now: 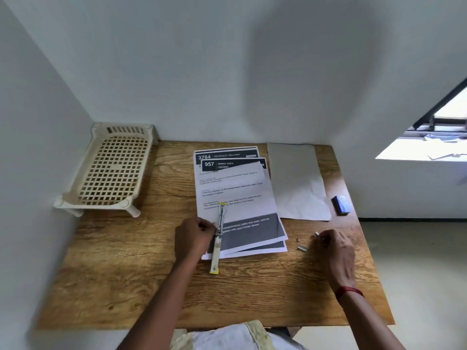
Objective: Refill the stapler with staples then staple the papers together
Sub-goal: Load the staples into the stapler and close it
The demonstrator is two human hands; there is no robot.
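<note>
On the near counter (151,286) the left hand (194,238) pins the opened stapler (218,236) at its hinge over the papers (237,198), while the right hand (336,246) pinches a strip of staples (318,234) just right of them, so loading and stapling both remain.

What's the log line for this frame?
phase: refill | left hand: holds open stapler on papers | right hand: pinches staples | stapled: not yet

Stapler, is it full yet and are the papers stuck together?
Not yet. The stapler already lies swung open, held by the left hand. The right hand is pinching a staple strip. Loading, closing, then stapling the loose papers remain.
</note>
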